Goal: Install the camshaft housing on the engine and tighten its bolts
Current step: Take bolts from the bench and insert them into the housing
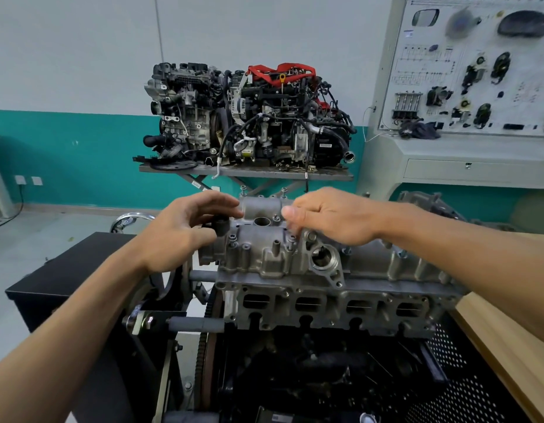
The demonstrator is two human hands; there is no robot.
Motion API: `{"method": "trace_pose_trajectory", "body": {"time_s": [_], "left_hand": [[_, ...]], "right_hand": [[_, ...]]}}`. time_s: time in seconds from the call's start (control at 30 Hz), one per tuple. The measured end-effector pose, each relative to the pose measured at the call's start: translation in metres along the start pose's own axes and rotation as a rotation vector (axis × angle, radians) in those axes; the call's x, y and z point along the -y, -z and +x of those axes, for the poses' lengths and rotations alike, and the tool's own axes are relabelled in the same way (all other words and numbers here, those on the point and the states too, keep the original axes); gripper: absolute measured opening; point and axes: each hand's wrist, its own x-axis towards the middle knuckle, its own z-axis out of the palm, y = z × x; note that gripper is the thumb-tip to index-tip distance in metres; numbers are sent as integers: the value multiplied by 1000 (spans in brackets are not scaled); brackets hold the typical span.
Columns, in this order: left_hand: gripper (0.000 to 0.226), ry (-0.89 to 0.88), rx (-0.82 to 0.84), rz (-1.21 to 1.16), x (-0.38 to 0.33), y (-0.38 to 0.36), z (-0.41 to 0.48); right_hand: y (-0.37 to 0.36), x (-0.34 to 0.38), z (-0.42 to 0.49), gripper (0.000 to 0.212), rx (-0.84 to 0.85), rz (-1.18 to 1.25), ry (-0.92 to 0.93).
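You're curling left hand (185,236) fingers round black cap (222,225) at 9 o'clock of camshaft housing (264,257), prob. heavy, stiff alu, best gripping both ends; right hand (328,221) grip unclear, blurred.

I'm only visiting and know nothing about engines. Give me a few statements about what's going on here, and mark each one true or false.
1. The left hand and the right hand are both at the camshaft housing on top of the engine. True.
2. The right hand holds a wrench. False: no tool shows in either hand.
3. Bolts stand up from the housing's far edge. True.
4. The engine being worked on has a red cover. False: the red-topped engine sits on a table by the wall behind.
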Motion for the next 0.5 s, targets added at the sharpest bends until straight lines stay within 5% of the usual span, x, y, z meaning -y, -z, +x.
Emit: {"method": "trace_pose_trajectory", "body": {"time_s": [0.07, 0.2, 0.37, 0.5], "left_hand": [[53, 13, -2, 4, -4, -1, -1], [30, -26, -107, 373, -20, -19, 2], [48, -144, -7, 701, -45, -53, 18], [61, -118, 85, 768, -48, -65, 33]], "right_hand": [[6, -2, 2, 87, -67, -106, -22], [8, 0, 3, 70, -63, 241, -17], [3, -10, -6, 86, -119, 59, -64], [23, -27, -26, 74, -224, 203, -138]]}}
